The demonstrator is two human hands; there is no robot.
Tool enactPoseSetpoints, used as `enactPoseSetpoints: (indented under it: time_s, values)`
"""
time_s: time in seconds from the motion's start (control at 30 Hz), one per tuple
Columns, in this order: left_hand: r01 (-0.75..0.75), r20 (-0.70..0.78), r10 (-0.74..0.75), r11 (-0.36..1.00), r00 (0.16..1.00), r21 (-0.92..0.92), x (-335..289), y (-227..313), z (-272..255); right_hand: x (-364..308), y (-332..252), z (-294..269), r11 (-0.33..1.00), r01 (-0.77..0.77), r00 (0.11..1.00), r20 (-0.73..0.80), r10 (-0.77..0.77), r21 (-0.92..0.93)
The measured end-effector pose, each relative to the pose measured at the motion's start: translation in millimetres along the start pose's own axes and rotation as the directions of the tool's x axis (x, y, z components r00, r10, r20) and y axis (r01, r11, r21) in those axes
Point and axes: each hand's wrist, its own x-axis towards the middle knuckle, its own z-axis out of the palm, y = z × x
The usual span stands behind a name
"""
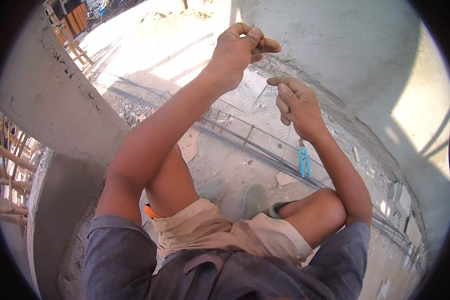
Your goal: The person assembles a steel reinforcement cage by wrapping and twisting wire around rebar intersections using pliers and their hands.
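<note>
A thin dark binding wire (269, 64) runs between my two raised hands. My left hand (241, 52), higher and farther away, pinches its upper part between thumb and forefinger, with the other fingers loosely bent. Lower and to the right, my right hand (298, 107) grips the wire between thumb and forefinger, and a thin end hangs below that palm. Beneath my right hand, pliers with light blue handles (305, 164) rest by the steel bars (255, 152). Beyond those bars lies a rebar cage with square stirrups (228, 121), partly hidden behind my left forearm.
A curved grey concrete wall (355, 45) rises at the right, with broken blocks (402, 200) along its foot. Another concrete wall (60, 90) stands at the left, with bamboo poles (12, 155) beyond it. My boots (255, 200) are on the dusty ground near the bars.
</note>
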Motion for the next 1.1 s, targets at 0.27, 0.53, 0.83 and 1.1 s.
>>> enactPoseSetpoints:
  time_s: [0.27,0.53,0.83,1.1]
  values:
    - [-0.205,-0.447,0.06,0.936,0.893,-0.285,57.1,-0.4,-111.3,3.5,16.3,-3.9,0.928,-0.053,0.986,0.126,0.106,-0.368]
    - [-0.203,-0.305,0.08,0.894,0.949,-0.398,89.8,-18.1,-217.3,26.0,46.9,-21.9,0.83,0.009,0.977,0.182,0.112,-0.558]
    - [-0.156,-0.345,-0.003,0.888,0.939,-0.433,104.8,-28.6,-232.2,12.3,63.5,-36.7,0.829,-0.006,0.963,0.22,0.155,-0.559]
    - [-0.111,-0.478,-0.123,0.895,0.87,-0.432,88.6,-41.0,-217.9,-19.1,-2.0,5.9,0.689,0.486,0.874,0.313,-0.371,-0.538]
